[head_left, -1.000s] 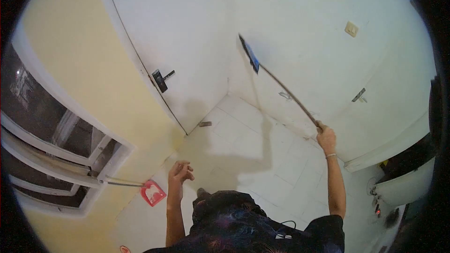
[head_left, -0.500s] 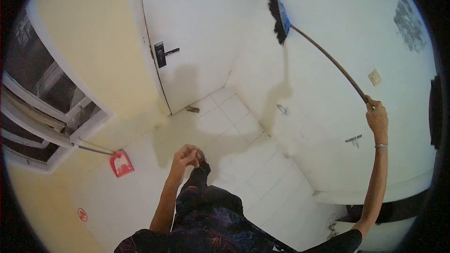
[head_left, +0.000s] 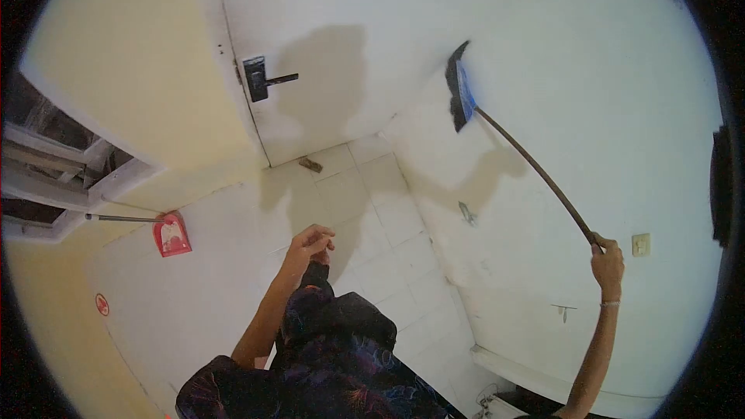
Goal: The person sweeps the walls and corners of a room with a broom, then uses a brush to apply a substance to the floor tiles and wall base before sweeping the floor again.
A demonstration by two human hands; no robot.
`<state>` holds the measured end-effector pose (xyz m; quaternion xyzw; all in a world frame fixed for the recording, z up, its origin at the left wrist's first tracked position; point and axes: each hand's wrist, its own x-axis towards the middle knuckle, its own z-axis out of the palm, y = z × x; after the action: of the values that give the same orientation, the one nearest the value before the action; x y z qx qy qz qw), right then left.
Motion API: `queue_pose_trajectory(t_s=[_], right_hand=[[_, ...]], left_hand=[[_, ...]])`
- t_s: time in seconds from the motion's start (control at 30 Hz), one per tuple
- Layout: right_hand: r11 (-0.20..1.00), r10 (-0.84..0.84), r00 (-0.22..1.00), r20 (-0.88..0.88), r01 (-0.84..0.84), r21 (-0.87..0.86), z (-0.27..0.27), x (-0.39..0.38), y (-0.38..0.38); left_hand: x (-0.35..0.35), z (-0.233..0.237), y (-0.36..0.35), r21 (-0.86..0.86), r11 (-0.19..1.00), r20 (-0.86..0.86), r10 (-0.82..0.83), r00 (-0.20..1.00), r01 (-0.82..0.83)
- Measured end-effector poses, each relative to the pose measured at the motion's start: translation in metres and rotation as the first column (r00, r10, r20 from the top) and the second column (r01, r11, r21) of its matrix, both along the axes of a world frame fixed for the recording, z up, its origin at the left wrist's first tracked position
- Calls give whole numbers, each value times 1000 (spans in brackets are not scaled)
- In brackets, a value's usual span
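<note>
My right hand (head_left: 608, 265) is wrapped round the lower end of a long brown stick, the handle of a broom (head_left: 535, 167). Dark bristles and a blue head top the broom, raised at the upper middle against the white wall (head_left: 543, 46). My left hand (head_left: 310, 247) is held in front of my body over the tiled floor, its fingers curled loosely and partly apart, with nothing seen in it.
A white door (head_left: 310, 0) with a black handle (head_left: 256, 79) stands ahead. At left are a red dustpan (head_left: 171, 237) by the yellow wall (head_left: 155, 70) and a window. A small brown block (head_left: 310, 164) lies near the door. A switch (head_left: 640, 245) is at right.
The view has shifted. The broom head is lower in the picture, and my right hand has moved down and left with the handle. My left hand is slightly higher.
</note>
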<state>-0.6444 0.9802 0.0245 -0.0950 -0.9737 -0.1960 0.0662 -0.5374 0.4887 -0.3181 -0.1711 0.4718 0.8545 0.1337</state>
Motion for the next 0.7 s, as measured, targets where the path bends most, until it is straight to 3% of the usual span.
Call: queue_pose_trajectory(t_s=[0.07, 0.2, 0.37, 0.4, 0.43, 0.47, 0.5, 0.53, 0.57, 0.7], right_hand=[[999, 4, 999, 33, -5, 49, 17, -4, -7], [993, 21, 984, 177, -42, 112, -1, -37, -17], [976, 164, 934, 317, -201, 87, -153, -139, -10], [975, 164, 943, 290, -200, 97, -194, -163, -3], [991, 50, 949, 312, -87, 105, -225, -187, -16], [990, 13, 909, 417, -72, 125, -261, -211, -15], [989, 68, 921, 384, -113, 96, -286, -225, -24], [986, 140, 912, 386, -164, 31, -306, -239, -32], [995, 41, 911, 410, -74, 65, -327, -256, -44], [989, 55, 882, 467, -113, 97, -383, -301, -83]], left_hand=[[-23, -3, 8, 23, 999, 2, -42, 999, 42], [-58, -17, 26, 26, 997, -10, -78, 997, 78], [-75, -35, 25, 48, 997, 37, -67, 997, 65], [-77, -34, 19, 42, 998, 50, -47, 998, 45], [-77, -32, 12, 33, 999, 62, -24, 998, 22], [-75, -31, 6, 24, 1000, 74, 15, 997, -17], [-72, -31, 0, 15, 998, 85, 57, 995, -58], [-68, -29, -7, 7, 995, 98, 95, 991, -96], [-64, -22, -16, -51, 990, 133, 140, 981, -135], [-34, -34, -38, -133, 944, 168, 321, 932, -301]])
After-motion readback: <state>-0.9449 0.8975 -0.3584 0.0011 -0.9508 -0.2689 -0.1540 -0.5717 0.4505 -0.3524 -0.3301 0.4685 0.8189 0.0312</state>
